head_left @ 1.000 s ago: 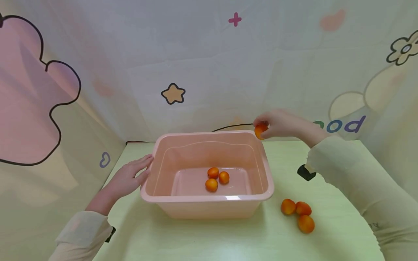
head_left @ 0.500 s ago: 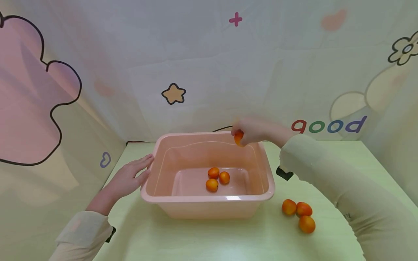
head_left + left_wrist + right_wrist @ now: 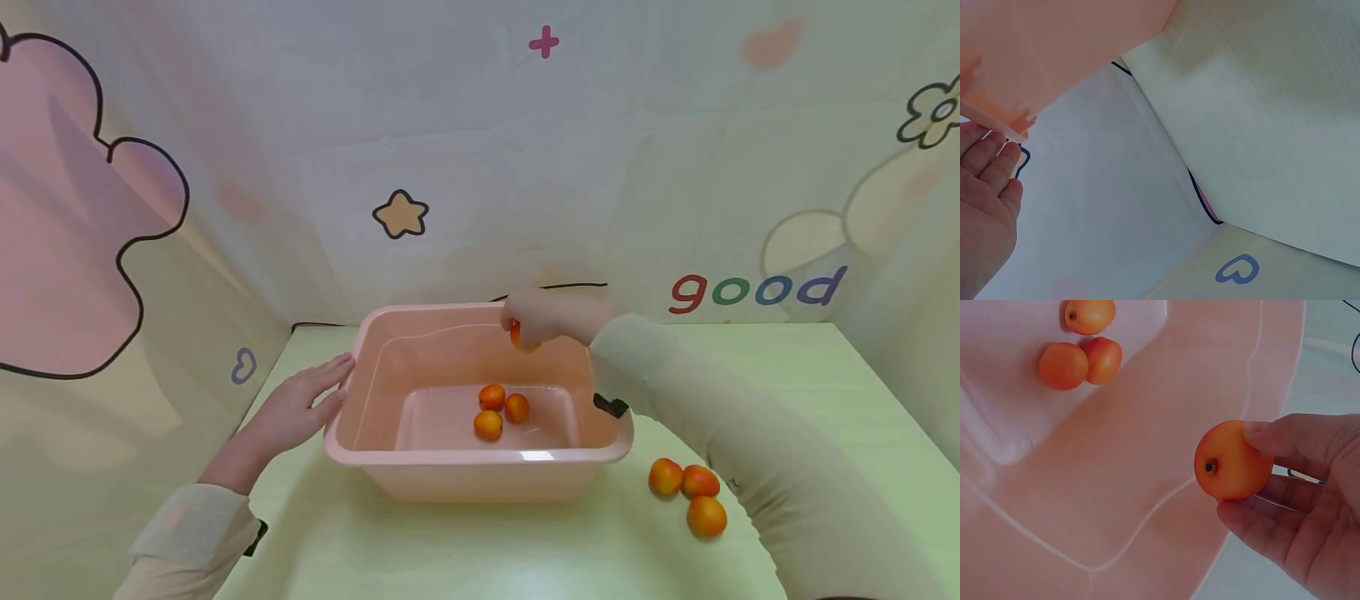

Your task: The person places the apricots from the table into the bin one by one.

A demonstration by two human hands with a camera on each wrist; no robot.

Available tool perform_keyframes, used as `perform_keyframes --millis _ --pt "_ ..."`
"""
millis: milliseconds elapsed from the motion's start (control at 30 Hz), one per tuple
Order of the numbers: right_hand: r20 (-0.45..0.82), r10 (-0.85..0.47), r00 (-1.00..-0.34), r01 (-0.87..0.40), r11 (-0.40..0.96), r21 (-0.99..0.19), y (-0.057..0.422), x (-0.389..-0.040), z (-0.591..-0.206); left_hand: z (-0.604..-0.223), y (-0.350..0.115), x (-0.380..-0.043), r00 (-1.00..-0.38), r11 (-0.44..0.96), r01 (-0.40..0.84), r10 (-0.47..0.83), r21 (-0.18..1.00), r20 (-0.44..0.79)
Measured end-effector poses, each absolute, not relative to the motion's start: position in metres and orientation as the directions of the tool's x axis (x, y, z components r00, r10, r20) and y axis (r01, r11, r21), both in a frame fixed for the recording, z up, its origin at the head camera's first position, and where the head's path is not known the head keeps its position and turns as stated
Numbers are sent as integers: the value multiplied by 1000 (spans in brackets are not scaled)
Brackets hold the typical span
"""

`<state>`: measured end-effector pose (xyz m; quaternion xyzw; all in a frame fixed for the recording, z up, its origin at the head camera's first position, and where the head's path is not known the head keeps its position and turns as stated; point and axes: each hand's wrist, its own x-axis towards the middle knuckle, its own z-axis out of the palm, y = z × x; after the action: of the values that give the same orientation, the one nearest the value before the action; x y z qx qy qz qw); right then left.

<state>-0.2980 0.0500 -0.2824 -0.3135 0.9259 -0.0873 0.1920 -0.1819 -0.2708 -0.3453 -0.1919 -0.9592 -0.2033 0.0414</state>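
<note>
A pink plastic basin (image 3: 465,457) stands on the table, with three orange-red apricots (image 3: 488,425) grouped on its floor. My right hand (image 3: 543,315) is over the back part of the basin and pinches another apricot (image 3: 1229,464) between thumb and fingers. In the right wrist view its dark stem end faces the camera. My left hand (image 3: 300,410) rests against the basin's left rim. From the left wrist view, its extended fingers (image 3: 999,164) touch the underside of that rim.
Three more apricots (image 3: 707,517) lie touching one another on the pale green table (image 3: 480,550), right of the basin. Behind the table hangs a light printed cloth (image 3: 480,167), close to the basin's back rim. My right sleeve (image 3: 720,425) stretches across the table's right side.
My right hand has carried its apricot leftward and slightly down, from beside the basin's back right corner to over its inside. My left hand and the basin stay put.
</note>
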Motion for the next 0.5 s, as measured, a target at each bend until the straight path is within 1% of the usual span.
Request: perform_keyframes --millis 267,367,500 --pt "-362 -571 -737 -466 817 -340 42 -299 -300 -347 -271 -182 -927 845 376 344 380 152" --pt "-355 -591 -724 -488 803 -341 40 -303 -307 -347 -271 -183 -929 846 371 340 383 149" --pt "-368 -576 -730 -482 816 -321 33 -309 -317 -347 -272 -183 -929 849 370 337 377 153"
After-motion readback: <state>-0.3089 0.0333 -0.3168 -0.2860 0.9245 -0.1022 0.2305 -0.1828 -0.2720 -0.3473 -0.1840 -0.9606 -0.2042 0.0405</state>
